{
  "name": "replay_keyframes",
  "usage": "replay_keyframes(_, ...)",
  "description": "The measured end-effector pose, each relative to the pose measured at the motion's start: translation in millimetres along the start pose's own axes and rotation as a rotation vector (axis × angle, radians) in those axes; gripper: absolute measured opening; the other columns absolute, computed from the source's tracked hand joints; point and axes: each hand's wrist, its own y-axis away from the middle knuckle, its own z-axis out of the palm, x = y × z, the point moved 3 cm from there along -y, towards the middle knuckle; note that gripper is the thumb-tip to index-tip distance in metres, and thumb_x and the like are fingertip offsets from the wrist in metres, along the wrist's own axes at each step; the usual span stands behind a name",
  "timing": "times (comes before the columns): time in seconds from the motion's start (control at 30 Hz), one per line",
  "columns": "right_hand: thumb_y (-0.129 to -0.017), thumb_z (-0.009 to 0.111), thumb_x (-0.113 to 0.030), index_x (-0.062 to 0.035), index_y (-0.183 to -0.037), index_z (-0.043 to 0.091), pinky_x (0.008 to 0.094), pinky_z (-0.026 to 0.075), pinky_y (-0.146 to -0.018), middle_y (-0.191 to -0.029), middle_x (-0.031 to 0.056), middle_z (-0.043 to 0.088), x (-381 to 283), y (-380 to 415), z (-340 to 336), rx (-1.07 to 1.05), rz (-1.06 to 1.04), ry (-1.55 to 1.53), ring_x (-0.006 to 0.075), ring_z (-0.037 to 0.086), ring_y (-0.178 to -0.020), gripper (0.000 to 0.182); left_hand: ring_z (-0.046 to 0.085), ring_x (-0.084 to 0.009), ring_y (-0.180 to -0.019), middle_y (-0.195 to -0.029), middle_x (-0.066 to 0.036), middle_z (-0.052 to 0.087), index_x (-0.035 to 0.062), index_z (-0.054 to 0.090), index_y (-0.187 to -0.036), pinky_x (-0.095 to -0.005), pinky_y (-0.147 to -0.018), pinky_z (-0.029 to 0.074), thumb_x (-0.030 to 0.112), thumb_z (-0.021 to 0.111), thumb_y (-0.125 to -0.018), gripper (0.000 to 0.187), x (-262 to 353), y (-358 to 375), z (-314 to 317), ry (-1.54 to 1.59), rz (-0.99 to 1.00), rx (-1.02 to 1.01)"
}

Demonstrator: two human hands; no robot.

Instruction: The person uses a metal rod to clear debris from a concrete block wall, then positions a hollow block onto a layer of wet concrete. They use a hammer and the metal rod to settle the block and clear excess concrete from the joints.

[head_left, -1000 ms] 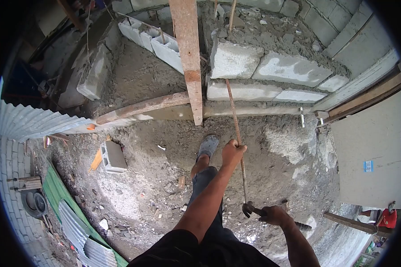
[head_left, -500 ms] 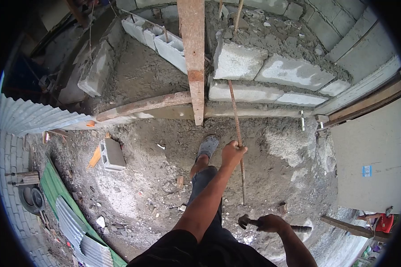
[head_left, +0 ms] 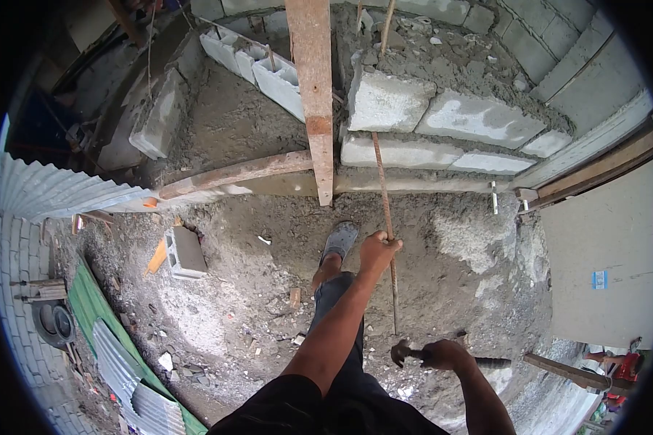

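My left hand (head_left: 379, 251) is closed round a rusty steel rebar (head_left: 383, 181). The bar slants from the low block wall down toward the ground, its near end by the hammer. Lower right, my right hand (head_left: 446, 355) grips a claw hammer (head_left: 403, 353) by its shaft, with the dark-wrapped handle end sticking out behind the wrist. The hammer head points left, just below the near end of the bar and apart from it. Whether the bar's far end touches the wall's foot cannot be made out.
Ahead stands a low concrete block wall (head_left: 479, 119) with rough mortar. An upright wooden plank (head_left: 317, 94) meets a wooden board (head_left: 239, 172). A loose hollow block (head_left: 189, 252) sits left on rubble ground, near green metal sheeting (head_left: 98, 304). A grey panel (head_left: 602, 254) is at right.
The hammer and my right hand have risen slightly, the head tilting a little. My left hand and the rebar stay almost where they were.
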Motion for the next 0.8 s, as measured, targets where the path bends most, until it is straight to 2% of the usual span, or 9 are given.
replay_keyframes(0.13,-0.078,0.075,-0.042,-0.0086,-0.102,0.067,0.0456,0.051,-0.08,-0.093,0.0173,0.07,2.5,-1.4,-6.0,0.125,0.051,-0.113,0.0366,0.067,-0.092,0.041,0.067,-0.0219,-0.066,-0.076,-0.013,0.068,0.0036,0.07,-0.09,-0.0398,-0.059,0.05,0.028,0.075,-0.086,0.025,-2.6,-1.3,3.5,-0.018,-0.079,-0.034)
replay_keyframes(0.2,-0.078,0.075,-0.041,-0.0078,-0.101,0.066,0.0453,0.051,-0.079,-0.092,0.0174,0.07,2.9,-1.0,0.0,0.116,0.03,-0.158,0.0366,0.067,-0.091,0.041,0.065,-0.0159,-0.073,-0.087,-0.009,0.068,0.0013,0.065,-0.111,-0.0332,-0.062,0.055,0.017,0.068,-0.093,0.025,-12.1,-2.9,9.2,0.247,-0.066,-0.124)
replay_keyframes(0.23,-0.078,0.076,-0.04,-0.0072,-0.101,0.066,0.045,0.051,-0.079,-0.092,0.0175,0.07,2.2,-2.8,1.4,0.118,0.028,-0.178,0.0367,0.067,-0.091,0.042,0.065,-0.0159,-0.073,-0.087,-0.009,0.068,0.0013,0.065,-0.111,-0.0332,-0.062,0.055,0.017,0.068,-0.093,0.025,-1.7,6.8,3.1,0.248,-0.067,-0.123)
replay_keyframes(0.3,-0.078,0.076,-0.04,-0.0066,-0.101,0.066,0.0447,0.051,-0.079,-0.092,0.0176,0.07,-0.3,-6.0,-0.6,0.129,0.019,-0.196,0.0369,0.067,-0.091,0.042,0.07,-0.0237,-0.088,-0.1,-0.014,0.069,0.0038,0.054,-0.131,-0.0377,-0.077,0.059,0.012,0.06,-0.097,0.036,13.8,26.8,-6.6,0.661,-0.304,-0.294)
replay_keyframes(0.4,-0.078,0.077,-0.041,-0.0051,-0.098,0.067,0.0435,0.051,-0.078,-0.089,0.0182,0.07,-2.3,-4.8,2.0,0.169,0.009,-0.19,0.0372,0.067,-0.087,0.043,0.071,-0.0295,-0.09,-0.104,-0.018,0.069,0.0057,0.047,-0.14,-0.0421,-0.077,0.061,0.008,0.058,-0.097,0.044,8.9,24.4,-8.1,0.6,-0.267,-0.372)
replay_keyframes(0.5,-0.078,0.077,-0.041,-0.0053,-0.098,0.066,0.0439,0.051,-0.077,-0.089,0.0181,0.07,2.2,1.4,18.3,0.177,0.013,-0.227,0.0372,0.067,-0.088,0.042,0.072,-0.027,-0.082,-0.1,-0.018,0.068,0.0053,0.05,-0.138,-0.0402,-0.069,0.061,0.007,0.059,-0.096,0.043,0.1,23.5,-4.3,0.568,-0.236,-0.284)
replay_keyframes(0.6,-0.081,0.073,-0.045,-0.0091,-0.103,0.066,0.0471,0.052,-0.078,-0.091,0.0171,0.07,9.8,8.7,41.0,0.036,0.042,-0.065,0.0374,0.067,-0.09,0.043,0.07,-0.0246,-0.078,-0.097,-0.015,0.065,0.0008,0.047,-0.14,-0.0383,-0.065,0.061,0.009,0.059,-0.096,0.046,-1.1,23.9,-1.8,0.55,-0.209,-0.226)
replay_keyframes(0.73,-0.083,0.068,-0.047,-0.0145,-0.104,0.068,0.0487,0.053,-0.08,-0.094,0.0128,0.071,16.2,-1.3,47.9,-0.161,-0.031,0.141,0.0371,0.067,-0.093,0.039,0.071,-0.0237,-0.073,-0.092,-0.014,0.067,0.0041,0.05,-0.139,-0.0367,-0.059,0.061,0.006,0.061,-0.095,0.045,0.7,23.2,2.8,0.564,-0.213,-0.202)
replay_keyframes(0.8,-0.082,0.07,-0.044,-0.0106,-0.101,0.069,0.0482,0.052,-0.078,-0.091,0.0165,0.07,15.9,-4.1,18.1,0.024,-0.029,-0.022,0.0382,0.067,-0.09,0.039,0.071,-0.0236,-0.073,-0.093,-0.014,0.067,0.0024,0.049,-0.14,-0.0362,-0.059,0.061,0.005,0.061,-0.094,0.047,2.6,24.4,2.0,0.561,-0.214,-0.209)
